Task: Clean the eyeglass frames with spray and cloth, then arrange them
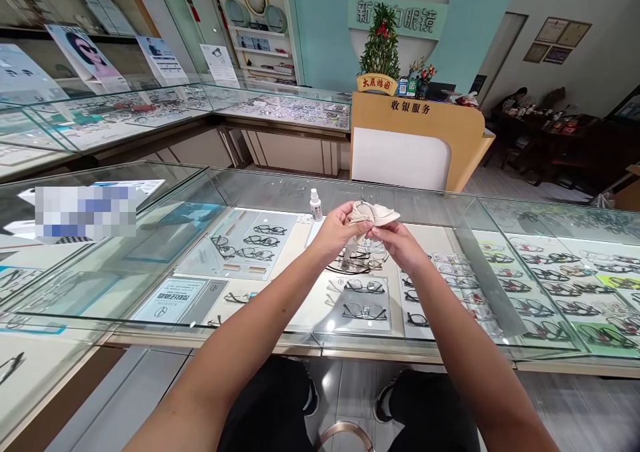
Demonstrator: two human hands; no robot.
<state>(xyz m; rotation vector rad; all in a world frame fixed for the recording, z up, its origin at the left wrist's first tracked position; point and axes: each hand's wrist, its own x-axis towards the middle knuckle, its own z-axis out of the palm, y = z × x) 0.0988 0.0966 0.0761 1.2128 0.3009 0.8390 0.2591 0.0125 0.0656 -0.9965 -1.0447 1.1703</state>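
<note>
Over the glass counter (280, 195), both hands are close together around a cream cloth (385, 216). My left hand (344, 225) pinches the cloth's left side, thumb pointing right. Closed on its lower right edge is my right hand (399, 240), its fingertips near the left thumb. A thin dark curved line at the cloth's left part looks like the rim of a pair of eyeglasses; the rest of it is hidden by cloth and fingers. Just left of the hands, a small white bottle (315, 205) with a printed label stands upright on the counter.
Under the counter glass lie eyeglasses (364, 311) in rows and a grey display board (235, 242). A white stand (30, 215) is at the left. Across the floor are more showcases (295, 147) and a wooden cashier desk (470, 149). A stool rim (345, 428) shows between the legs.
</note>
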